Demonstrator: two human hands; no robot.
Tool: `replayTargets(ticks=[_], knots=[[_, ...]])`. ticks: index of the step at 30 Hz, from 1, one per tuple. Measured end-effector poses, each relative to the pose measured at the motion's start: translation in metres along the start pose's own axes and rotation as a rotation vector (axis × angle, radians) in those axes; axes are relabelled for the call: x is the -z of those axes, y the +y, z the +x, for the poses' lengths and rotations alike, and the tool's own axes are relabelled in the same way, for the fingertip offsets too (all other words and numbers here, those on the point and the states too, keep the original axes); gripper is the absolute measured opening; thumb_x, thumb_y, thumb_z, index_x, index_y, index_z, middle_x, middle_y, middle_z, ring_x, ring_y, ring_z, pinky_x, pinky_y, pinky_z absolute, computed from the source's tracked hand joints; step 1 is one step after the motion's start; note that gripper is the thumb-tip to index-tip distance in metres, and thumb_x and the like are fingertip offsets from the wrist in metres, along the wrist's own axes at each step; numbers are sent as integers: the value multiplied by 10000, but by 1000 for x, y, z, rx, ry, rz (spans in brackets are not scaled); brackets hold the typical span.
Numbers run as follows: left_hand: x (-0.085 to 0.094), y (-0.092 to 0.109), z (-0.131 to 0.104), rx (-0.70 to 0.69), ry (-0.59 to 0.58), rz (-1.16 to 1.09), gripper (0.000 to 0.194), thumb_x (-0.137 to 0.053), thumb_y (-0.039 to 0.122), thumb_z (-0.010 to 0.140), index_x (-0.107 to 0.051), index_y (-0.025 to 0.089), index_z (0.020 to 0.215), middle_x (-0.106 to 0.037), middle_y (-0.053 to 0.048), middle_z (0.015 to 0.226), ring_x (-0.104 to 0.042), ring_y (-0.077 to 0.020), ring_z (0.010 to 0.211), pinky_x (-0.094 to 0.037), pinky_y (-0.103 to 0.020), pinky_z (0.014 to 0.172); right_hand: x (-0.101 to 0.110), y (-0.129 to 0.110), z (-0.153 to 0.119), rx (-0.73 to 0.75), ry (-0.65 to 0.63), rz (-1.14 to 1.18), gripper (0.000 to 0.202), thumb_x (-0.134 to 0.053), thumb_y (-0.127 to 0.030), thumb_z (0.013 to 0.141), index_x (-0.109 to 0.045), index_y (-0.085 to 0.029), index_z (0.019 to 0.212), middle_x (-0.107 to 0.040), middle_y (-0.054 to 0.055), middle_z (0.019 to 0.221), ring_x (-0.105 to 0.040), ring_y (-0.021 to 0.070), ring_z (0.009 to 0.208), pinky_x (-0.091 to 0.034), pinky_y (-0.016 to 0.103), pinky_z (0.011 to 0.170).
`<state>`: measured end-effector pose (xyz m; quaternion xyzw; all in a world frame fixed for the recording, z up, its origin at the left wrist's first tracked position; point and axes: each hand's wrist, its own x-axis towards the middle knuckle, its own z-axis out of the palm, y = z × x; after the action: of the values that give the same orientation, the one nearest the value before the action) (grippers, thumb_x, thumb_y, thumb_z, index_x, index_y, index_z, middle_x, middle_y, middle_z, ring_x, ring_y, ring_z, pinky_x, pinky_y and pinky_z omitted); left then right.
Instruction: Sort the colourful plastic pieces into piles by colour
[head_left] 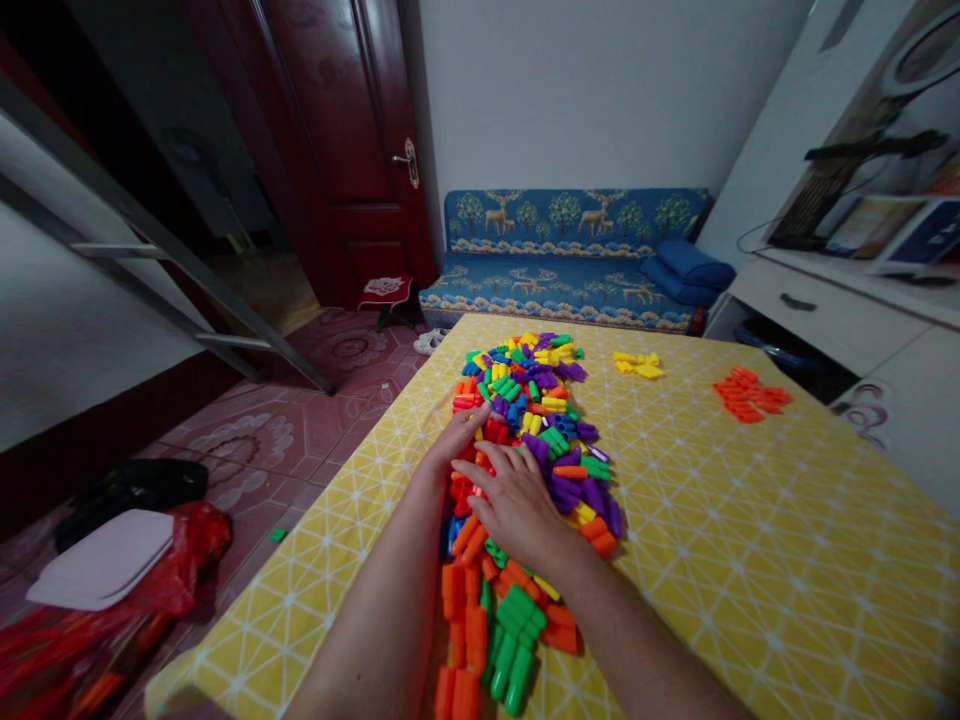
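Note:
A long heap of plastic building blocks (517,618) in orange, green, purple, red, blue and yellow runs down the middle of the table. My left hand (457,437) lies along the heap's left side, fingers stretched forward beside red blocks (496,431). Over the middle of the heap, my right hand (516,500) spreads its fingers, touching or just above the blocks; its palm side is hidden. Purple blocks (568,488) lie beside its right edge. Neither hand visibly grips a block. Apart from the heap are a small yellow pile (638,365) and an orange pile (750,394).
A yellow patterned cloth covers the table (690,560). Behind it stands a blue sofa (555,275); a white cabinet (832,300) is on the right. On the floor at left are a green block (278,535), a pale lid (105,560) and a red bag (199,545).

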<state>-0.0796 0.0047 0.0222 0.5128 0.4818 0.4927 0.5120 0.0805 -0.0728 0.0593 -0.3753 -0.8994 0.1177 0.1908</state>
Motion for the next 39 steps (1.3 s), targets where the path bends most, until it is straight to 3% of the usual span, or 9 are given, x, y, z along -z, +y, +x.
replayTargets(ticks=[8, 13, 17, 21, 23, 26, 30, 34, 39], knots=[[-1, 0, -2, 10, -2, -32, 598, -629, 675, 748, -759, 119, 925, -629, -8, 607, -528, -114, 561, -410, -240, 602, 2, 0, 3, -10, 28, 17, 185, -587, -205, 881, -654, -259, 1044, -582, 40, 1197, -531, 209, 1103, -265, 482, 1116], [-2, -2, -3, 28, -15, -109, 587, -661, 666, 728, -749, 117, 913, -648, -13, 638, -544, -104, 569, -401, -214, 563, -1, 9, 7, -41, 91, 23, 270, -494, -100, 893, -676, -235, 1040, -602, 55, 1131, -567, 196, 1052, -404, 383, 1008], [-4, -2, -3, 47, -14, -148, 581, -683, 667, 705, -741, 123, 900, -668, -21, 655, -576, -116, 588, -431, -220, 581, 9, 27, 10, -120, 224, 69, 323, -467, -97, 902, -678, -211, 1119, -578, 87, 1261, -566, 213, 1143, -438, 383, 1005], [-2, -1, -3, 26, 12, -130, 541, -695, 642, 713, -741, 128, 874, -698, -34, 712, -601, -126, 630, -459, -230, 626, 30, 27, -15, -149, 356, 92, 331, -566, -287, 911, -636, -218, 1226, -520, 110, 1387, -496, 276, 1266, -415, 464, 1057], [-1, -4, -1, 19, 10, -114, 536, -690, 635, 723, -742, 127, 886, -702, -36, 714, -607, -131, 635, -463, -234, 632, 35, 13, -44, -31, 285, 43, 416, -608, -414, 888, -603, -272, 1280, -517, 89, 1416, -464, 302, 1301, -363, 523, 1095], [-1, -9, 4, 11, 5, -113, 549, -671, 642, 737, -742, 124, 906, -696, -39, 687, -616, -143, 633, -466, -241, 625, 21, -12, -90, 329, 161, -105, 483, -614, -561, 847, -584, -350, 1280, -522, 32, 1438, -399, 305, 1362, -201, 567, 1174], [-1, -9, 4, 30, 24, -131, 561, -683, 646, 723, -741, 124, 918, -689, -33, 667, -615, -137, 605, -461, -229, 597, -18, -25, -118, 632, 282, -279, 284, -609, -451, 890, -610, -410, 1171, -567, -48, 1394, -373, 263, 1392, -47, 553, 1199], [3, 2, -5, 83, -71, -221, 627, -674, 671, 717, -734, 117, 1002, -715, -60, 733, -642, -150, 624, -475, -227, 583, -28, -15, -89, 448, 264, -312, 240, -615, -378, 894, -649, -294, 1116, -455, 46, 1495, -271, 320, 1443, 33, 570, 1185], [1, 7, -16, 175, -138, -479, 639, -593, 661, 797, -674, 152, 1174, -740, -108, 925, -709, -224, 776, -545, -283, 642, 0, 13, -17, 155, 358, -325, 163, -631, -284, 886, -695, -266, 1035, -453, 64, 1492, -229, 345, 1452, -53, 639, 1162]])
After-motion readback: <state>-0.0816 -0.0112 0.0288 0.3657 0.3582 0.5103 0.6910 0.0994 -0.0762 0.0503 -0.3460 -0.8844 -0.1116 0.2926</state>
